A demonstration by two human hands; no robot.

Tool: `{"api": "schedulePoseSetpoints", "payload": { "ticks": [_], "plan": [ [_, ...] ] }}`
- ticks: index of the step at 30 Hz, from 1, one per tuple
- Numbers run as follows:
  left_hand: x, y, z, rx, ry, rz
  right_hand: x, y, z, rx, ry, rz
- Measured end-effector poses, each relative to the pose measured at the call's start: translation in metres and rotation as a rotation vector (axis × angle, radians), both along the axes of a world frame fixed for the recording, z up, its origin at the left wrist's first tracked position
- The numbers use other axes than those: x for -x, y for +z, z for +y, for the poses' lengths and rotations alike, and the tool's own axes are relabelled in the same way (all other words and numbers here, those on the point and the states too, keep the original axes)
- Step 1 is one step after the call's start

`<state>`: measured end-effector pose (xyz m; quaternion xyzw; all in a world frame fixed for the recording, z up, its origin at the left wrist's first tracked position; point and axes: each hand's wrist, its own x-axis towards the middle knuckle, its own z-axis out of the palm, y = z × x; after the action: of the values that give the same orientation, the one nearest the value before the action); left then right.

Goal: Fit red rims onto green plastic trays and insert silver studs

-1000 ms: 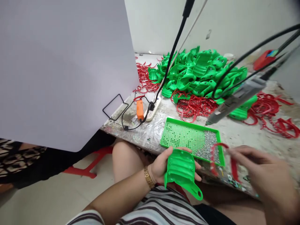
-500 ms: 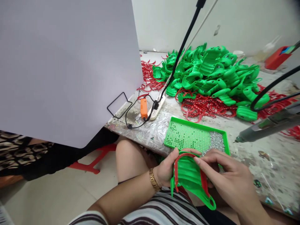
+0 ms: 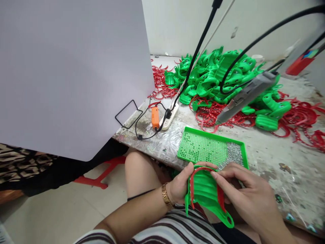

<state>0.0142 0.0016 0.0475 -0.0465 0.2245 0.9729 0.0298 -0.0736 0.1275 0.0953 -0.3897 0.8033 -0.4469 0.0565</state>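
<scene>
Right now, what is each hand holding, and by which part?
The left hand grips a green ribbed plastic piece by its left side; the right hand pinches the red strip along its rim.

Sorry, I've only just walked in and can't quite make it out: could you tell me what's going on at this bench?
A person is holding a ribbed green plastic piece in their left hand, while their right hand holds a red strip along its rim. Just beyond, on the bench, sits a green tray with small grey bits. Behind it lie a heap of green pieces and a tangle of red strips. A grey handheld tool hangs above the bench.
</scene>
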Motion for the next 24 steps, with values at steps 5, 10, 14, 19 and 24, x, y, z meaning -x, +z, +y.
{"api": "schedulePoseSetpoints", "payload": {
  "ticks": [5,10,14,19,24],
  "plan": [
    [-0.0002,-0.0003,0.0004,0.049,0.019,0.009,-0.0021,-0.0048,0.0049,-0.034,-0.047,0.019],
    [-0.0007,-0.0004,0.0001,0.053,0.013,-0.007,-0.0021,-0.0068,0.0067,-0.032,-0.051,-0.008],
    [-0.0008,0.0008,0.0012,0.05,0.017,-0.001,-0.0022,-0.0065,0.0082,-0.051,-0.048,-0.009],
    [-0.0005,-0.0009,0.0024,0.05,-0.002,0.0,-0.0028,-0.006,0.0085,-0.049,-0.028,-0.008],
    [-0.0021,-0.0053,0.0026,0.052,-0.014,0.054,-0.0032,-0.0026,0.0048,-0.02,-0.021,0.032]
  ]
}}
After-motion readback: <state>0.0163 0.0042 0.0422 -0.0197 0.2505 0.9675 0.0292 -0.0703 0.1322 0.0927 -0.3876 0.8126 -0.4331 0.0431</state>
